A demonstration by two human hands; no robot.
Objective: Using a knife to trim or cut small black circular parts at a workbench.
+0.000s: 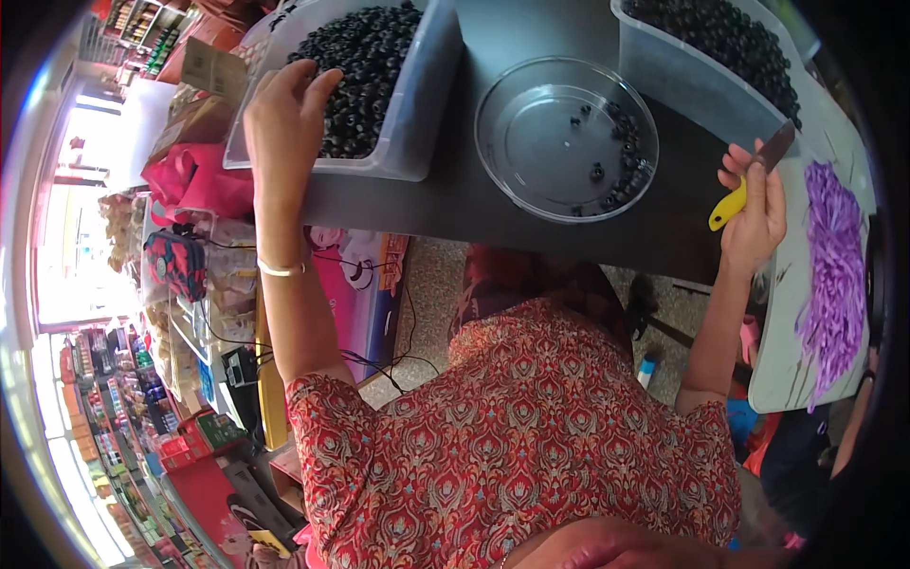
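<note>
As right grip (pixel 756 218) holds one knife (pixel 728 208), left grip (pixel 282 112) unclear over dark pieces (pixel 368 71), two tubs (pixel 431 104) (pixel 687 93), one dish (pixel 521 142)

Shop: shelves (pixel 89 406) crowded with colourful packaged goods (pixel 133 365), stocked rack (pixel 143 40) upper left.

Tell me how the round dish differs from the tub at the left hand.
The dish is round and shallow; the tub is boxy and deeper. The tub holds a big heap of dark round pieces, the dish only a scattering along its right side. The dish is clear, the tub cloudier. Both hold similar pieces.
</note>
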